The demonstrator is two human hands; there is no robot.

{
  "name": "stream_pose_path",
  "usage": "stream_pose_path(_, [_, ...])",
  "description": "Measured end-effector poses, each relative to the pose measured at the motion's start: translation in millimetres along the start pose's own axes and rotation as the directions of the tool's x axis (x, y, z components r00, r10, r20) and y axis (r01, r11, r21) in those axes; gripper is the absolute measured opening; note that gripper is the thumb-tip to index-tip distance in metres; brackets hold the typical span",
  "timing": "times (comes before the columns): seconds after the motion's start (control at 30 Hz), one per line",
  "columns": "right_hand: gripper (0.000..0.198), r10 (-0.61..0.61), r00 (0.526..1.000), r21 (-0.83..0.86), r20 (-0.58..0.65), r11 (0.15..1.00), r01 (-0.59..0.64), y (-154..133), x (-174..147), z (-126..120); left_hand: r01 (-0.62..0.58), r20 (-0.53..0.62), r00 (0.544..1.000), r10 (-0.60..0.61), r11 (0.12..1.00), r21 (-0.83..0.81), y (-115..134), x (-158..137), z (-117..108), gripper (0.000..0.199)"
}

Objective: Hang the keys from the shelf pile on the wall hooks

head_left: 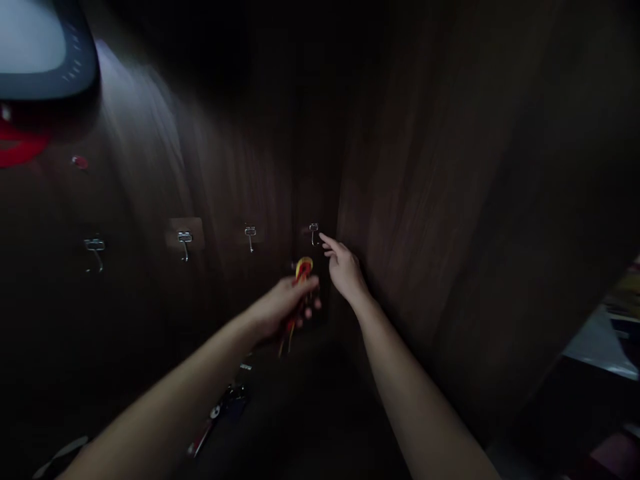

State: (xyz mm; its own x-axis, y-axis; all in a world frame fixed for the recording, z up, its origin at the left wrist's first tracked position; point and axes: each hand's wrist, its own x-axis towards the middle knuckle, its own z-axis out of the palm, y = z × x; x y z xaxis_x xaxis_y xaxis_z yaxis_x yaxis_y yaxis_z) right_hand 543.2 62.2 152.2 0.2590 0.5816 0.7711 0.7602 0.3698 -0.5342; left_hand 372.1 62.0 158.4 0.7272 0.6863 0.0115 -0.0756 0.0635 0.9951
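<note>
In the head view, my left hand [287,300] is closed around a red-and-yellow object [303,268]. Its rounded yellow-edged end sticks up above my thumb, and thin strips hang out below my fingers; blur and dim light hide its exact kind. My right hand [346,270] holds nothing, its fingers stretched toward a small metal hook [314,233] on the dark wood panel. The index fingertip is right beside this hook; whether it touches I cannot tell. The red-and-yellow object is a little below and left of the hook.
More metal hooks line the panel leftward: one [250,237], another [185,245] on a paler patch, and a third [95,253]. A wood side wall [425,200] rises on the right. Keys or similar small items [215,413] lie low. A dark rounded device [50,60] fills the upper left.
</note>
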Motion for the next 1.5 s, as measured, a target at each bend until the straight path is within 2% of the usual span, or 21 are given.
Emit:
stream_pose_path(0.1, [0.054,-0.004,1.0,0.042,0.007,0.999,0.004,2.2,-45.3,13.1,0.098,-0.084,0.992,-0.094,0.995,0.033,-76.3,-39.7,-12.7,0.03])
stream_pose_path(0.2, [0.045,-0.002,0.969,0.064,0.247,0.998,-0.015,3.1,-94.2,30.5,0.106,-0.2,0.975,-0.095,0.993,0.047,-129.4,-76.9,-34.7,0.032])
stream_pose_path(0.27, [0.046,0.002,0.91,0.061,0.414,0.998,-0.03,0.2,-123.7,40.2,0.071,-0.261,0.965,-0.034,0.989,0.132,-144.5,-101.6,-51.8,0.04])
stream_pose_path(0.37, [0.046,0.042,0.801,0.022,0.597,0.997,-0.068,-14.8,-159.9,48.8,0.053,-0.334,0.939,0.085,0.923,0.382,-142.3,-141.0,-78.1,0.043])
stream_pose_path(0.43, [0.042,0.073,0.718,-0.019,0.693,0.996,-0.083,-32.2,-178.8,51.9,0.055,-0.383,0.898,0.216,0.81,0.584,-132.9,-168.5,-98.0,0.036])
stream_pose_path(0.5, [0.041,0.087,0.634,-0.058,0.768,0.996,-0.066,-52.1,-194.3,55.7,0.128,-0.397,0.868,0.299,0.637,0.76,-125.1,-197.0,-121.7,0.031])
stream_pose_path(0.57, [0.048,0.086,0.573,-0.092,0.815,0.996,-0.018,-70.4,-206.6,62.3,0.282,-0.439,0.809,0.391,0.397,0.873,-124.0,-226.0,-147.7,0.035])
stream_pose_path(0.63, [0.055,0.083,0.533,-0.117,0.842,0.993,0.031,-84.3,-216.3,72.9,0.512,-0.538,0.73,0.422,0.183,0.839,-131.0,-253.5,-171.5,0.043])
stream_pose_path(0.67, [0.056,0.083,0.521,-0.128,0.85,0.99,0.051,-89.5,-220.2,79.6,0.591,-0.583,0.707,0.4,0.118,0.798,-137.1,-265.4,-181.0,0.048])
stream_pose_path(0.73, [0.056,0.082,0.516,-0.148,0.853,0.985,0.088,-97.6,-226.7,95.1,0.665,-0.646,0.688,0.33,0.069,0.744,-151.8,-283.5,-193.0,0.056])
stream_pose_path(0.8, [0.056,0.071,0.533,-0.163,0.843,0.978,0.127,-104.2,-231.5,112.6,0.624,-0.604,0.727,0.327,0.053,0.78,-166.2,-292.2,-196.3,0.059])
stream_pose_path(0.9, [0.052,0.025,0.569,-0.15,0.822,0.973,0.174,-113.6,-236.5,139.2,0.467,-0.451,0.803,0.391,0.059,0.882,-179.7,-292.0,-191.6,0.056])
stream_pose_path(0.97, [0.048,-0.016,0.622,-0.102,0.783,0.983,0.155,-118.1,-238.3,154.8,0.363,-0.353,0.823,0.445,0.066,0.929,-182.2,-289.9,-187.5,0.05])
stream_pose_path(1.03, [0.043,-0.027,0.753,-0.025,0.658,0.998,0.058,-119.0,-238.9,166.2,0.291,-0.288,0.819,0.496,0.073,0.954,-181.0,-290.8,-185.8,0.043])
stream_pose_path(1.1, [0.038,0.05,0.913,0.076,0.405,0.993,-0.089,-115.1,-238.7,171.6,0.245,-0.259,0.806,0.532,0.098,0.965,-178.6,-295.4,-187.3,0.034])
stream_pose_path(1.13, [0.037,0.126,0.96,0.13,0.252,0.978,-0.163,-111.6,-238.6,171.8,0.224,-0.253,0.799,0.545,0.121,0.967,-177.5,-298.4,-188.9,0.03])
stream_pose_path(1.17, [0.037,0.212,0.971,0.181,0.114,0.956,-0.23,-107.3,-238.8,170.5,0.202,-0.252,0.792,0.556,0.151,0.968,-176.7,-301.4,-190.8,0.026])
stream_pose_path(1.23, [0.035,0.374,0.925,0.266,-0.063,0.9,-0.346,-98.3,-240.2,164.2,0.152,-0.258,0.77,0.584,0.225,0.962,-175.8,-306.1,-194.3,0.019])
stream_pose_path(1.33, [0.033,0.498,0.857,0.331,-0.134,0.837,-0.435,-89.7,-243.4,151.5,0.08,-0.323,0.705,0.632,0.381,0.921,-174.0,-309.1,-195.6,0.017])
stream_pose_path(1.43, [0.029,0.521,0.833,0.328,-0.184,0.832,-0.447,-91.9,-244.1,141.3,0.055,-0.527,0.594,0.607,0.624,0.78,-167.0,-311.4,-193.0,0.022])
stream_pose_path(1.5, [0.027,0.517,0.828,0.332,-0.218,0.837,-0.436,-97.6,-243.4,137.5,0.058,-0.683,0.525,0.508,0.779,0.625,-159.7,-314.3,-191.9,0.029])
